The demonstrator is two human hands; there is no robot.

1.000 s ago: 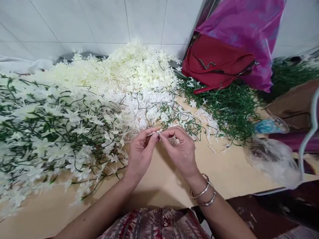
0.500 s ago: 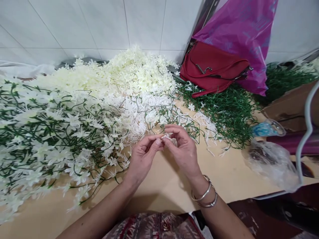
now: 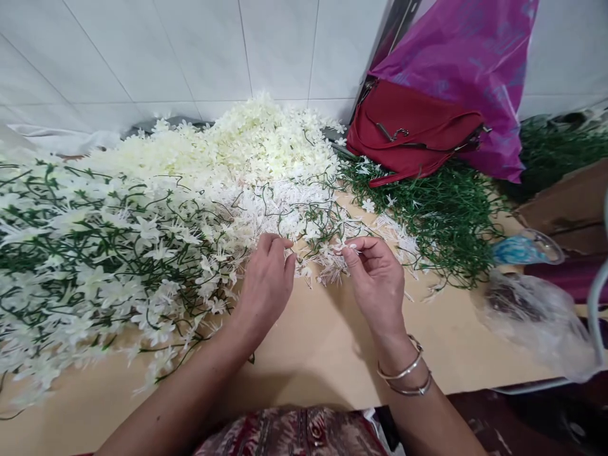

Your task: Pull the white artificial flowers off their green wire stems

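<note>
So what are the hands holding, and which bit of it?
The right hand pinches a white flower between thumb and finger; which part is too small to tell. Whether the left hand holds anything can't be told.

Nothing can be read; blue markings (image 3: 494,45) on the purple bag (image 3: 441,54) are too blurred.

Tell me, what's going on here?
A person sits or stands at a table, using bare hands. The right hand pinches a small white flower. The left hand is apart from it, near the white strands; whether it holds anything is unclear. A flower heap lies to the left, with green stems and a red bag to the right.
</note>
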